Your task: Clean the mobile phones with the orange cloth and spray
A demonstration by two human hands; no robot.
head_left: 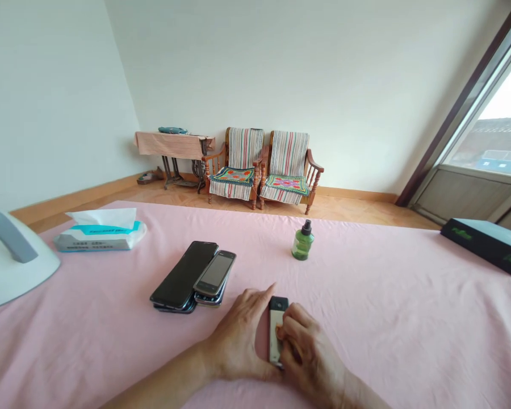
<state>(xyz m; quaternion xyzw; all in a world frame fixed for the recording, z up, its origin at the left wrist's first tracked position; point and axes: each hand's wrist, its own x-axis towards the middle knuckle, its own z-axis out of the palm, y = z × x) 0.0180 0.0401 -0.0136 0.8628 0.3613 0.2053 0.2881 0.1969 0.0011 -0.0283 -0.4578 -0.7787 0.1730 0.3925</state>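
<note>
A mobile phone (pixel 274 326) with a black top end and a pale back lies on the pink cloth, its back facing up. My left hand (pixel 238 332) spans its left side with fingers stretched out. The thumb meets the phone's lower end, while the index finger points past the upper end. Against the right side of the phone, my right hand (pixel 309 352) is closed, its fingertips pressed to the pale back. Something small and orange shows at those fingertips; what they hold is mostly hidden.
Left of my hands lie a stacked large black phone (pixel 185 275) and a smaller grey phone (pixel 216 272). A green spray bottle (pixel 302 243) stands ahead. A tissue pack (pixel 100 236), a white rounded appliance (pixel 12 255) and a black box (pixel 481 244) sit on the pink tablecloth (pixel 409 329).
</note>
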